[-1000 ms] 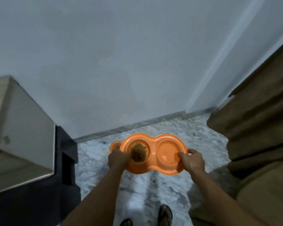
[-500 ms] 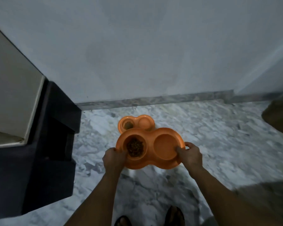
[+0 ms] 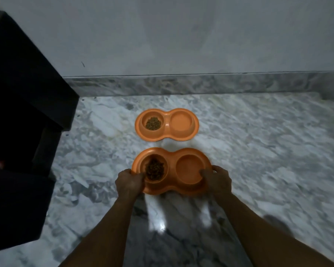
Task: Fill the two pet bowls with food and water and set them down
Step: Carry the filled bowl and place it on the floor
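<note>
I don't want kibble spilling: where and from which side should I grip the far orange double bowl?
Take the far double bowl by the flared rim at its two rounded ends, coming in from left and right together. It lies flat, long axis left-right, kibble in the left well; end grips should keep it level.

- The orange double pet bowl (image 3: 172, 160) in the grip is smooth plastic with a soft sheen.
- The brown kibble (image 3: 154, 169) in its left well looks dry, matt and lumpy.
- Just beyond the grip, the second orange double bowl (image 3: 167, 123) is the same smooth plastic.
- Under the grip, the grey-white marble floor (image 3: 258, 151) is polished and glossy.
- Farther beyond, the pale painted wall (image 3: 181, 35) is matt.
</note>
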`<state>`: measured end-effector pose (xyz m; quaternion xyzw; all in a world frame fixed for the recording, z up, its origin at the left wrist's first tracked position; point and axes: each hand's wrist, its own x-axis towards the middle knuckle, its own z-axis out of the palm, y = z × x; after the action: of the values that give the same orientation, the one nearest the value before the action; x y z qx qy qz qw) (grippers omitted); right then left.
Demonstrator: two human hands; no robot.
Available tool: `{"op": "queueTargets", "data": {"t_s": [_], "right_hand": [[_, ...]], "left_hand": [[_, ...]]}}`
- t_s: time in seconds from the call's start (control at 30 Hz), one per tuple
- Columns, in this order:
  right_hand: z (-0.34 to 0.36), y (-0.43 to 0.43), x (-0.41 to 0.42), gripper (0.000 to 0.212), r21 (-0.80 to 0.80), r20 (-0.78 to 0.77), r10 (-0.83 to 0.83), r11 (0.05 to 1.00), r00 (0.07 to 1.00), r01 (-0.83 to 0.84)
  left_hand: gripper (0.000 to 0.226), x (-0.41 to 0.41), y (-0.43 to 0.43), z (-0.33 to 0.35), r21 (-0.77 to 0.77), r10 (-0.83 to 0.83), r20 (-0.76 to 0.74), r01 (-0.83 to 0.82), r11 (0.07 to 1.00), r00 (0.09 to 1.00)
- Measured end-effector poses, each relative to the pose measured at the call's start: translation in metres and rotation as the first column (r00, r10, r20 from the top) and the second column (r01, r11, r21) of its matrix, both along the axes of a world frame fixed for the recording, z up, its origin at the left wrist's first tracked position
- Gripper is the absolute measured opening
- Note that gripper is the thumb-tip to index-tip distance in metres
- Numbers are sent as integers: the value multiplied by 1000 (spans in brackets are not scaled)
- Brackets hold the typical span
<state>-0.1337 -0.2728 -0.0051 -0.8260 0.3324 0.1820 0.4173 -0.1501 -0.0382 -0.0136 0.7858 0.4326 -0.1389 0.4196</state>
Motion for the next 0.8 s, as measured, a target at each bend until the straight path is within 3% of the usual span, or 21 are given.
{"op": "queueTargets", "data": {"t_s": [0.2,0.5,0.8], "right_hand": [[-44,4,4,62,-13,5,53,999,999,-52],[-51,9,13,37,-17,22,14,1000,1000,-14],[-47,11,18,43,-2,10,29,1000,1000,-29]], "left_hand": [[29,-1,9,-39,5,-18,9,18,1000,1000],[27,12,14,-47,-24,-31,25,32,999,999],[29,17,19,-46,-43,-64,17,65,997,998]]}}
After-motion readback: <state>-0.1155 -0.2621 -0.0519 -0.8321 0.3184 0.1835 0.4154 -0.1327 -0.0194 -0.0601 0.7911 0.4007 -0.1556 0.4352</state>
